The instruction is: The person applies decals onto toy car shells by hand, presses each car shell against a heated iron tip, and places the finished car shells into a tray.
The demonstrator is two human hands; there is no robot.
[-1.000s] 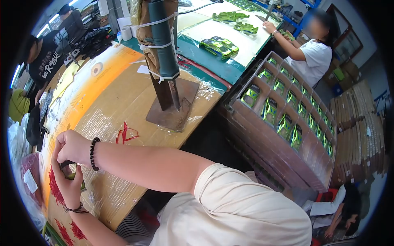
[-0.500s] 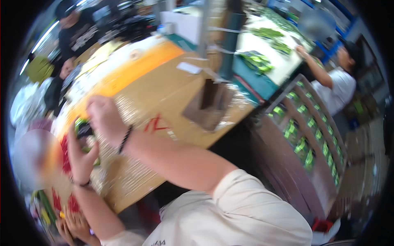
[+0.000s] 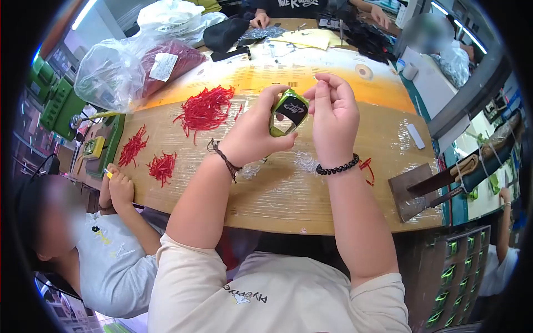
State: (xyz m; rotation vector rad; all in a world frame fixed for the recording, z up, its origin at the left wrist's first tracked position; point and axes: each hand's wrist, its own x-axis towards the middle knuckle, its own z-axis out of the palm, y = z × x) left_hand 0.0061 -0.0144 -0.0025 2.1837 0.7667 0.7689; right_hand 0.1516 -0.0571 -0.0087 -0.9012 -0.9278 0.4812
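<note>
My left hand [image 3: 258, 125] grips a shiny green part with a black panel [image 3: 290, 112] that carries pale lettering and has an opening through it. Close to the part's right side is my right hand [image 3: 333, 114], its fingers curled together; whether something small is pinched there I cannot make out. Below the hands, small clear plastic pieces [image 3: 305, 161] lie on the cardboard-covered table [image 3: 277, 205]. A large pile of red strips [image 3: 206, 108] sits left of my left hand. A few red strips [image 3: 366, 169] lie by my right wrist.
Two smaller red piles [image 3: 161, 168] lie near a co-worker's hands [image 3: 119, 186] on the left. Plastic bags [image 3: 108, 75] stand at the back left. A metal plate [image 3: 411, 191] sits at the right edge, beside a rack of green parts [image 3: 455, 277]. Another person's hand [image 3: 259, 20] is across the table.
The view has swung left and levelled onto the table. My left hand still holds the green part, and my right hand is now upright beside it.
</note>
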